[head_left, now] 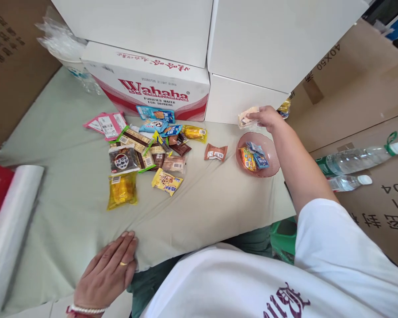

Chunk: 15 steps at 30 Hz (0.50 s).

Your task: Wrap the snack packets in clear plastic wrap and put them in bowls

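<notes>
My right hand (267, 118) pinches a pale, clear-wrapped snack packet (247, 118) in front of the white boxes, just beyond the bowl. Below it stands a pink translucent bowl (272, 165) with several small blue and yellow snack packets (257, 157) inside. A brown-wrapped snack (215, 153) lies on the cloth left of the bowl. Farther left is a loose pile of wrapped snacks, among them a dark packet (123, 160), a yellow packet (166, 181) and a yellow see-through packet (122, 191). My left hand (108, 269) rests flat at the table's near edge, holding nothing.
A Wahaha water carton (152, 88) and stacked white boxes (248, 92) line the back. Pink cards (108, 125) lie by the carton. A plastic roll (15, 234) lies at left. On the right are cardboard (358, 88) and water bottles (361, 160).
</notes>
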### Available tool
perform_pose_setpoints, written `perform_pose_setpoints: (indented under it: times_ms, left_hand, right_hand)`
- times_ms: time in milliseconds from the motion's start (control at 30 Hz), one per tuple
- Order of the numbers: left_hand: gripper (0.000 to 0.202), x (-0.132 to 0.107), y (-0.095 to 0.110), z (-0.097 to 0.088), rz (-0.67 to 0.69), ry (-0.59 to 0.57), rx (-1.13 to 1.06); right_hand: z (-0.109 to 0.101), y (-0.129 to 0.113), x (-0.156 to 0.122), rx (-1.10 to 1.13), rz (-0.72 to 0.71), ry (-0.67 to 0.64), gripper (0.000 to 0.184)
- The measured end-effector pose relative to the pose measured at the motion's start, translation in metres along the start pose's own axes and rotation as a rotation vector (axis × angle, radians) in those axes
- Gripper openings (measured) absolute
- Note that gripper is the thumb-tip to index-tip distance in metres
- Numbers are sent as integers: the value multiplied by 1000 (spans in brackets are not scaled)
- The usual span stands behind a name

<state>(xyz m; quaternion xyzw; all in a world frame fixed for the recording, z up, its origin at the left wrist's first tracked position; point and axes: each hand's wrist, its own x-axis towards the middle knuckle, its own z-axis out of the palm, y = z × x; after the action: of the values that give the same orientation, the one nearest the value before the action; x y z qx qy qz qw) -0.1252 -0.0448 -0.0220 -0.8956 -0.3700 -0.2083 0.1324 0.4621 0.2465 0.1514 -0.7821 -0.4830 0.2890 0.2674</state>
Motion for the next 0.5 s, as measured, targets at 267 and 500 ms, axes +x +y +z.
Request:
perform_pose_setpoints:
  times_ms: [267,500]
  left_hand:
    - [54,4,0,1,22,14,28]
    - [58,4,1,1,3,25,15]
  right_hand:
    - [-43,69,-117,62,109,-313,38]
    - [-5,100,-138,-585,-35,-351,42]
